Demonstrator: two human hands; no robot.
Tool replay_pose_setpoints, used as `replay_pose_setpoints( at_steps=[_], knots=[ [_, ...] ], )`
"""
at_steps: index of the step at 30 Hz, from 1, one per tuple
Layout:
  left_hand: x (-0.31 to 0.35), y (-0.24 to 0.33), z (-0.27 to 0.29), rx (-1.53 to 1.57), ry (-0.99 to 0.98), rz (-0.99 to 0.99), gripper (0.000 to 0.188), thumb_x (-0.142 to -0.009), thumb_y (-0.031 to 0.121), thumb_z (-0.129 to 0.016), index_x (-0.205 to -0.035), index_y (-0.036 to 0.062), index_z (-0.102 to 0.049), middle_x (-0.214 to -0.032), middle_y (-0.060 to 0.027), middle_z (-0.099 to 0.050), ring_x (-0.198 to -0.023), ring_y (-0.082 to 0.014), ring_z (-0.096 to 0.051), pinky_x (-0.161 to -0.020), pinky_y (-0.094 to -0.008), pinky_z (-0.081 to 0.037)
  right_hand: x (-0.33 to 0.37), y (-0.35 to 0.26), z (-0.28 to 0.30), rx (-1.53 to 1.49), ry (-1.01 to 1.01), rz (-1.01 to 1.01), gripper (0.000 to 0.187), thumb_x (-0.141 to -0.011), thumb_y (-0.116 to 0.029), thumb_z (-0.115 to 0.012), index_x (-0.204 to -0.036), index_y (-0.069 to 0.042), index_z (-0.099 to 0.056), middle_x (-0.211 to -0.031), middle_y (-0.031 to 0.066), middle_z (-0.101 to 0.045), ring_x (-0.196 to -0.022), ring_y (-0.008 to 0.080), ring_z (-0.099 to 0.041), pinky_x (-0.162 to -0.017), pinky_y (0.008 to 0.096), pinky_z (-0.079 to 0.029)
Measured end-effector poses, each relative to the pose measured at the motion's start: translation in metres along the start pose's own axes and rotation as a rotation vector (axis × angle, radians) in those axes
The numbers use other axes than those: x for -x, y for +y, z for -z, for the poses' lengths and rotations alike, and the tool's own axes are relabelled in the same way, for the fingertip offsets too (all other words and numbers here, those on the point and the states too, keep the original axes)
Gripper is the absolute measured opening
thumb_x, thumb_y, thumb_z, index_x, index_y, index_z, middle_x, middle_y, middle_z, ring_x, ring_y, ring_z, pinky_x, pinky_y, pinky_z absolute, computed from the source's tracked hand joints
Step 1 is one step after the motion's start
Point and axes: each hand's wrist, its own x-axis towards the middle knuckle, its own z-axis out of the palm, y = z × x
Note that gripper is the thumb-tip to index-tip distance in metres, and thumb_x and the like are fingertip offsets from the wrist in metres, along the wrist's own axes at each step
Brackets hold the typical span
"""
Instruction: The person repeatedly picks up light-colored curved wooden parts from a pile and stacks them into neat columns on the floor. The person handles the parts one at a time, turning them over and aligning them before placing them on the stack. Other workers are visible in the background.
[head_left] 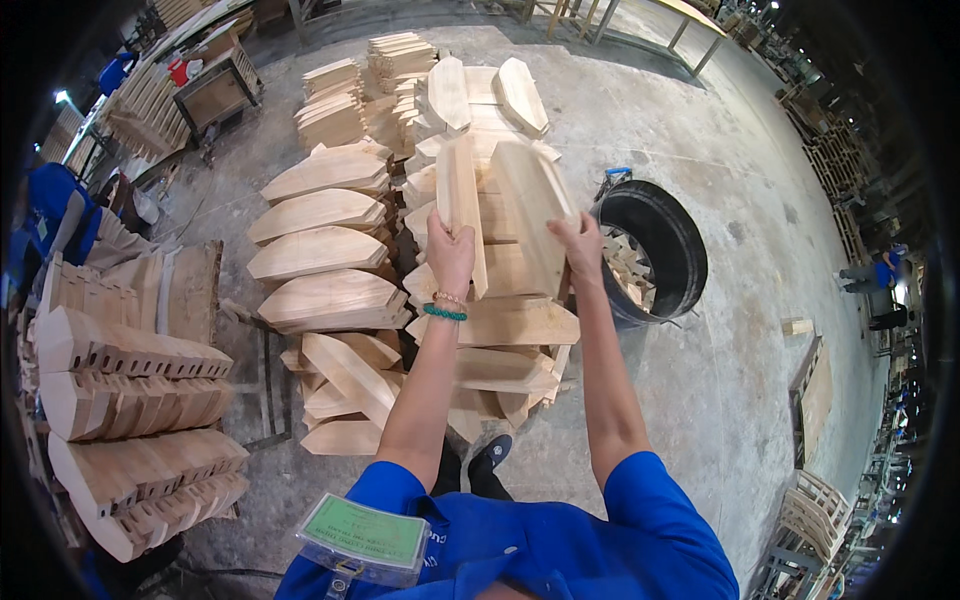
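My left hand (450, 250) is closed around the near part of a pale wooden board (460, 185) with angled ends, tilted up on edge. Another such board (528, 205), slightly blurred, is gripped along its right side by my right hand (582, 245). Both boards are held apart over a stack of similar boards (515, 322) lying crosswise. Two more boards (449, 92) rest lengthwise at the far end of that stack. A green beaded bracelet (445, 312) circles my left wrist.
Neat piles of shaped boards (325, 250) stand to the left. A black bin (690, 245) holding wood offcuts (628, 270) is on the concrete floor at right. Slotted wooden parts (140, 400) are stacked at far left, near a person in blue (60, 205). Another person (885, 270) is far right.
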Motion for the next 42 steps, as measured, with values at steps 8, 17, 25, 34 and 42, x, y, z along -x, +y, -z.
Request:
replay_pose_setpoints(
  at_steps=[8,17,25,34,42],
  knots=[
    [0.031,0.0,0.018,-0.36,-0.098,0.134,0.066,-0.078,0.012,-0.055,-0.137,0.0034,-0.028,-0.095,-0.0226,-0.062,-0.082,-0.0379,-0.061,-0.072,-0.0454,-0.047,0.058,-0.025,-0.032,0.657,-0.033,0.079,0.085,-0.065,-0.025,-0.07,-0.136,-0.003,-0.029,-0.118,0.0199,-0.055,-0.104,0.036,-0.057,-0.086,0.0439,-0.046],
    [0.011,-0.016,-0.001,-0.097,-0.103,-0.001,0.063,-0.074,0.011,-0.056,-0.134,0.0036,-0.037,-0.098,-0.0212,-0.064,-0.087,-0.034,-0.063,-0.077,-0.0411,-0.049,0.003,0.008,-0.024,0.417,0.03,0.181,0.086,-0.062,-0.025,-0.069,-0.137,-0.003,-0.034,-0.117,0.0238,-0.057,-0.104,0.0345,-0.058,-0.09,0.0393,-0.045],
    [0.037,0.045,0.029,-0.119,-0.138,-0.049,0.066,-0.078,0.017,-0.06,-0.137,0.0024,-0.034,-0.117,-0.0219,-0.057,-0.102,-0.0349,-0.059,-0.086,-0.0384,-0.047,0.067,-0.07,-0.01,0.396,0.01,0.29,0.059,-0.075,-0.022,-0.069,-0.127,0.0,-0.052,-0.113,0.0193,-0.059,-0.102,0.0261,-0.058,-0.092,0.0332,-0.043],
    [0.032,-0.034,-0.001,-0.376,-0.325,-0.096,0.068,-0.081,0.037,-0.058,-0.135,0.0021,-0.037,-0.104,-0.0228,-0.063,-0.098,-0.0367,-0.061,-0.084,-0.0437,-0.046,0.02,0.045,-0.005,0.069,-0.293,0.26,0.071,-0.087,-0.031,-0.059,-0.143,-0.004,-0.025,-0.144,0.0226,-0.032,-0.133,0.0306,-0.034,-0.104,0.0334,-0.032],
    [0.02,-0.038,-0.009,-0.229,-0.273,-0.04,0.06,-0.074,0.02,-0.057,-0.128,-0.0007,-0.043,-0.099,-0.0198,-0.064,-0.091,-0.0319,-0.062,-0.08,-0.0383,-0.048,0.006,0.059,-0.001,0.024,-0.242,-0.078,0.083,-0.08,-0.037,-0.068,-0.142,-0.001,-0.027,-0.134,0.0182,-0.045,-0.122,0.0271,-0.046,-0.099,0.0319,-0.037]
  ],
)
